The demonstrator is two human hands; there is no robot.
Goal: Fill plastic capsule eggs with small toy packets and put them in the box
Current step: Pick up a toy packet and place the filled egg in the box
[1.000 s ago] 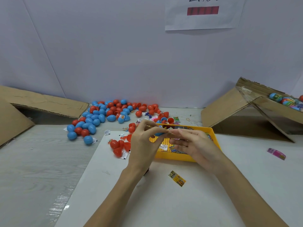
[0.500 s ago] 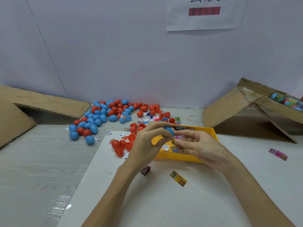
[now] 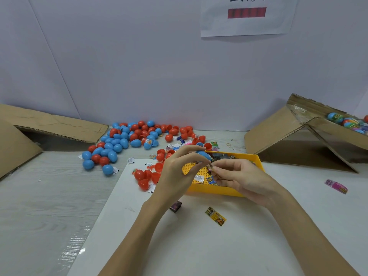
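White table (image 3: 199, 246), scattered eggs (image 3: 119, 142), yellow tray (image 3: 256, 160), cardboard box (image 3: 318, 140)

Both forearms reach forward and the hands meet fingertip to fingertip: left hand (image 3: 179, 172) fingers curled, pinching; right hand (image 3: 242, 179) pinching too, palm turned inward.

Above a yellow tray (image 3: 216, 191) on a pale tabletop (image 3: 35, 206), the left hand (image 3: 177, 172) held a blue capsule half (image 3: 205, 155) while the right hand (image 3: 245, 179) pinched a small toy packet (image 3: 210, 167) just beside it, with loose red and blue eggs (image 3: 119, 144) scattered behind and an open cardboard box (image 3: 328, 134) at the right.
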